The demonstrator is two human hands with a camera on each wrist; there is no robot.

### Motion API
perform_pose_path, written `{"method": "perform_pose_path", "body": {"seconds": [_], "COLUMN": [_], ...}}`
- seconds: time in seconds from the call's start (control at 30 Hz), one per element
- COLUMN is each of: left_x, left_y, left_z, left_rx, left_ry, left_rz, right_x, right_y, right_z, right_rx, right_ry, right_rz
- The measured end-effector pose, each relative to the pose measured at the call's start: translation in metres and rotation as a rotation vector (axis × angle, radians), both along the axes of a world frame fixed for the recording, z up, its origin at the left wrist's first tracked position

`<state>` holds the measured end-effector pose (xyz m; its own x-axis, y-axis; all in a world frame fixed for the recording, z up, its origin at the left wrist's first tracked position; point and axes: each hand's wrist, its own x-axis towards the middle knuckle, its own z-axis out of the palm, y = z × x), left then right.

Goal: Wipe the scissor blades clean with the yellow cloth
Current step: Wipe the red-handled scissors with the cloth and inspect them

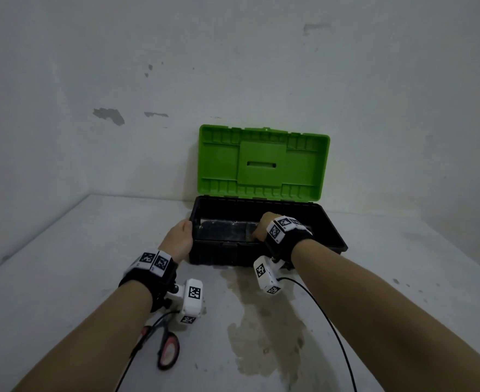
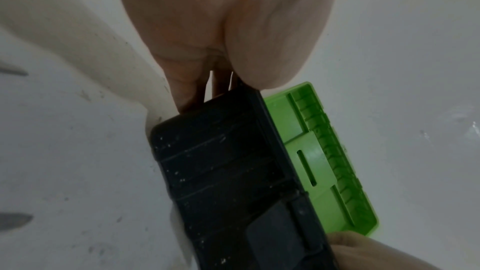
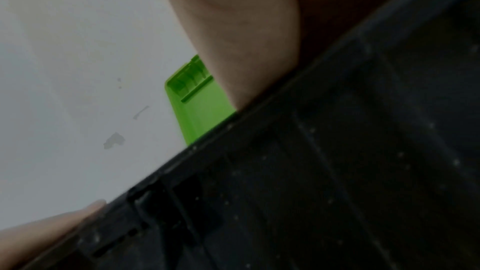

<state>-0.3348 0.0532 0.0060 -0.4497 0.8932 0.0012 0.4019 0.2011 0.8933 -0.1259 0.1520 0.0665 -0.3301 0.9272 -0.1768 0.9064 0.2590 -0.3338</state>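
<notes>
Scissors (image 1: 164,349) lay near; left hand (image 1: 180,238) gripped toolbox (image 1: 233,254) end, right hand (image 1: 263,227) inside, fingers' state unclear; no readable writing.

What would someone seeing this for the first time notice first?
The bright green lid of the open black toolbox against the back wall stands out most. The left hand holds the box's left end while the right hand reaches inside. The red-handled scissors lie on the table near the left forearm.

right hand (image 1: 263,226) fingers hidden inside toolbox (image 1: 329,236), scissors (image 1: 166,348) blades hidden
</notes>
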Motion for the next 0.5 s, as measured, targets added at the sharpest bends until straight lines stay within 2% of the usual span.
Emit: {"method": "perform_pose_path", "body": {"seconds": [0.1,0.17,0.23,0.5], "left_x": [-0.006,0.001,0.011,0.029], "left_y": [-0.001,-0.013,-0.028,-0.102], "left_z": [-0.002,0.009,0.020,0.005], "left_rx": [-0.025,-0.034,-0.032,-0.067], "left_ry": [-0.033,-0.071,-0.033,0.164], "left_rz": [-0.010,0.007,0.006,-0.012], "right_x": [0.010,0.021,0.040,0.145], "right_y": [0.001,-0.001,-0.008,-0.115], "right_z": [0.014,0.026,0.033,0.012], "right_rx": [0.050,0.077,0.112,0.291], "right_ry": [0.116,0.127,0.148,0.303], "right_rz": [-0.074,-0.131,-0.123,-0.044]}}
